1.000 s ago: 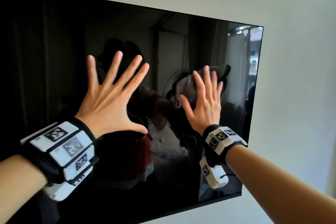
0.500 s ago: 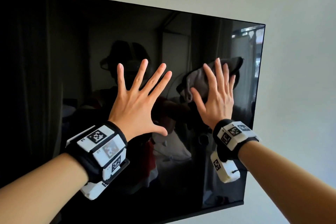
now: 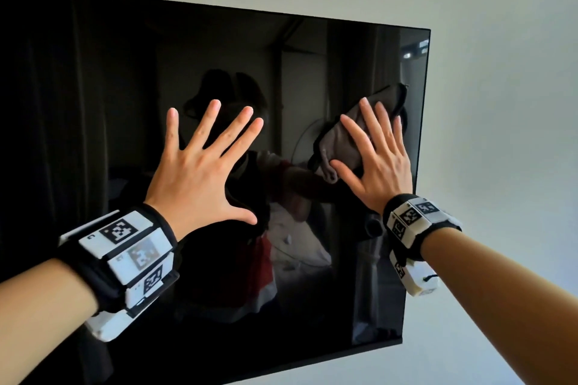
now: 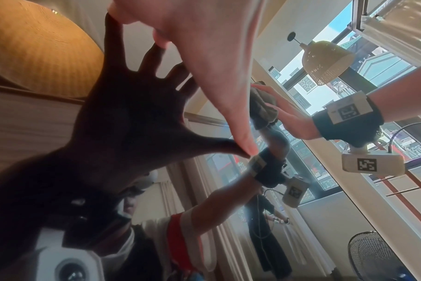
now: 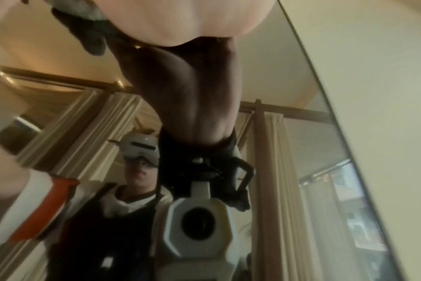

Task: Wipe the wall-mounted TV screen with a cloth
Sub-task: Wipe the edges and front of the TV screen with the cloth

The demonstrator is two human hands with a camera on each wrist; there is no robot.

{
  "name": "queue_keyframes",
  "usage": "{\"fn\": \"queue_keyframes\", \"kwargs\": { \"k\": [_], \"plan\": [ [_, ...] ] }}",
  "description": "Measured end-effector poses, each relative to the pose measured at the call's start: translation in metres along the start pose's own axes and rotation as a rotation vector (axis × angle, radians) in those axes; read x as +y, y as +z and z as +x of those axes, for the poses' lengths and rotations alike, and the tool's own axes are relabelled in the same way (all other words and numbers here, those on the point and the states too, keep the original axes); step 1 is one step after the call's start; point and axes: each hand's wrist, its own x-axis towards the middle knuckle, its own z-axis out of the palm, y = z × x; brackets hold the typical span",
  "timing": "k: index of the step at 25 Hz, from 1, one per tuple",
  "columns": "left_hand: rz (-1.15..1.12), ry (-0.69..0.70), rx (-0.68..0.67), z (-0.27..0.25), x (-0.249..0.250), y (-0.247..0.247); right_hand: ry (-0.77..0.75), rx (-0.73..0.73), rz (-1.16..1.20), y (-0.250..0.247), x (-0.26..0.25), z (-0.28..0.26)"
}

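Both hands had slid rightward across the TV screen (image 3: 93, 103) since a second before, the cloth (image 3: 344, 140) now close to the screen's right edge. Right hand (image 3: 380, 162) lay flat with straight fingers, pressing the grey cloth against the glass. Left hand (image 3: 200, 175) was splayed wide (fingertips touching the dark panel), holding nothing. A pale wall (image 3: 500, 103) surrounded the TV.

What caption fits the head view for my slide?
Right hand presses a grey cloth flat against the TV near its right edge; left hand is spread on the glass.
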Motion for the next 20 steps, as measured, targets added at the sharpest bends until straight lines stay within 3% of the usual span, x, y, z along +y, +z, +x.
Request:
{"fn": "queue_keyframes", "kwargs": {
  "k": [5, 6, 9, 10, 14, 15, 17, 20],
  "plan": [
    [0.012, -0.013, -0.015, 0.0, 0.003, -0.002, -0.275, -0.04, -0.006, 0.009, -0.034, -0.002],
    [0.016, -0.013, -0.018, -0.001, 0.003, -0.002, -0.224, -0.012, -0.002, 0.009, -0.029, 0.007],
    [0.035, -0.008, -0.017, -0.001, 0.003, -0.001, 0.138, 0.101, 0.046, 0.004, -0.005, 0.013],
    [0.038, -0.008, -0.018, -0.001, 0.004, -0.002, 0.165, 0.106, 0.062, 0.005, -0.005, 0.006],
    [0.028, -0.009, -0.016, -0.001, 0.003, -0.001, -0.167, -0.018, 0.023, 0.008, -0.028, -0.005],
    [0.029, -0.01, -0.014, -0.001, 0.002, 0.0, -0.167, -0.012, 0.013, 0.007, -0.023, 0.005],
    [0.03, -0.007, -0.008, -0.001, 0.002, 0.002, -0.024, 0.047, 0.015, 0.004, -0.007, 0.018],
    [0.014, -0.018, -0.024, 0.0, 0.004, 0.0, 0.121, 0.061, 0.087, 0.008, -0.001, -0.015]
  ]
}}
